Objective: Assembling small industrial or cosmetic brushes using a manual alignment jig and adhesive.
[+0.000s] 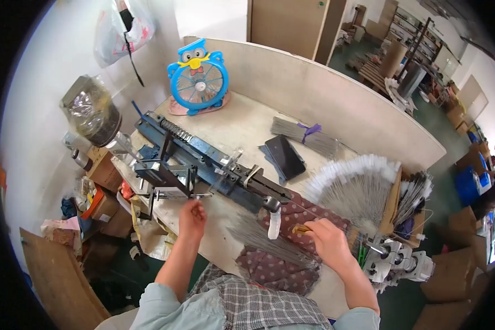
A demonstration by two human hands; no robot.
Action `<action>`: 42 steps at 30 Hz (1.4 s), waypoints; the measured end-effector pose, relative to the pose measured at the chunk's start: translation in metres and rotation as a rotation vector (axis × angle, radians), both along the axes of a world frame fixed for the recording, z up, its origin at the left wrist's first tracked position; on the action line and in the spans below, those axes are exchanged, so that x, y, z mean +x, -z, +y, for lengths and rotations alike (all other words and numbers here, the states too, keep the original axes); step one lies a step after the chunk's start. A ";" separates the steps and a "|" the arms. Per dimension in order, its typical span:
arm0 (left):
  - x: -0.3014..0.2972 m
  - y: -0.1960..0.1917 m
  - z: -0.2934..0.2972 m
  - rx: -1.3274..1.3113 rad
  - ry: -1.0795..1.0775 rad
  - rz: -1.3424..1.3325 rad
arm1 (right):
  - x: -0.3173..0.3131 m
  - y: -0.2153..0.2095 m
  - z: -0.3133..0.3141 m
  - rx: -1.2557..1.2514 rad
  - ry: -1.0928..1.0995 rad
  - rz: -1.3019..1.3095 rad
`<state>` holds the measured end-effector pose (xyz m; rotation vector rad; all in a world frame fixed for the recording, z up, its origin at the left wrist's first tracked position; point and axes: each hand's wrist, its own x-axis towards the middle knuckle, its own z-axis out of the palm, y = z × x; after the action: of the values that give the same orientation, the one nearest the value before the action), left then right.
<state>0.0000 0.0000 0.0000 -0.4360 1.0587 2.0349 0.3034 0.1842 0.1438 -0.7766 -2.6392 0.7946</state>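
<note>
Two hands were at the bench, and each had its own side. With my right hand (pixel 331 242) I gripped a small brass-coloured piece (pixel 301 228), thumb and fingers closed on its near end so that, I judged, its far end stayed free toward the machine. It was just right of the white-wrapped handle (pixel 274 224), above the polka-dot cloth (pixel 275 270). My left hand (pixel 192 220) had its fingers curled just below the metal rod (pixel 202 196) of the blue bench machine (pixel 202 147) (whether they closed on the rod or merely hung beside it, I could not tell). Loose thin wires (pixel 250 230) lay between my hands, partly over the cloth, probably to be within easy reach. Farther right, white-tipped wires (pixel 352 184) were fanned out, perhaps so that their ends would not tangle, while the purple tie (pixel 310 131) kept another wire bundle (pixel 291 128) together. The penguin-shaped blue fan (pixel 198 82) stood behind, facing me, presumably for air.
</note>
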 end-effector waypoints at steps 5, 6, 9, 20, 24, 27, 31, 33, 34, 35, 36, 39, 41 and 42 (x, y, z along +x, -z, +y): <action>0.112 -0.073 0.050 0.055 0.604 0.384 | -0.002 -0.016 0.014 0.244 0.166 0.182; 0.139 -0.081 0.069 0.111 0.668 0.416 | 0.010 -0.012 0.023 0.256 0.187 0.168; 0.169 -0.090 0.107 0.196 0.705 0.514 | 0.018 -0.002 0.029 -0.122 0.273 0.303; 0.190 -0.086 0.127 0.141 0.676 0.590 | 0.042 -0.002 0.028 0.172 0.013 0.295; 0.170 -0.090 0.116 0.070 0.523 0.551 | 0.014 -0.013 0.031 0.421 0.062 0.335; 0.169 -0.096 0.116 0.101 0.495 0.435 | -0.022 -0.005 0.033 0.505 0.173 0.248; 0.165 -0.095 0.116 0.104 0.516 0.350 | -0.042 0.013 0.035 0.266 0.104 0.254; 0.162 -0.093 0.114 0.109 0.535 0.331 | -0.036 0.003 0.034 0.182 0.102 0.209; 0.160 -0.092 0.113 0.116 0.557 0.386 | -0.034 -0.001 0.032 0.093 0.113 0.169; 0.160 -0.091 0.112 0.123 0.580 0.442 | -0.035 -0.001 0.031 0.095 0.108 0.156; 0.159 -0.090 0.112 0.138 0.586 0.434 | -0.036 -0.002 0.033 0.010 0.116 0.140; 0.157 -0.095 0.112 0.100 0.670 0.464 | -0.038 -0.003 0.035 -0.153 0.156 0.109; 0.155 -0.101 0.116 0.095 0.668 0.343 | -0.039 -0.003 0.033 -0.234 0.181 0.102; 0.152 -0.096 0.115 0.157 0.676 0.304 | -0.039 -0.002 0.029 -0.118 0.178 0.106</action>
<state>0.1518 0.1153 0.0961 0.2964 1.0304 1.5719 0.2640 0.2133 0.1460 -0.9568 -2.4084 0.9205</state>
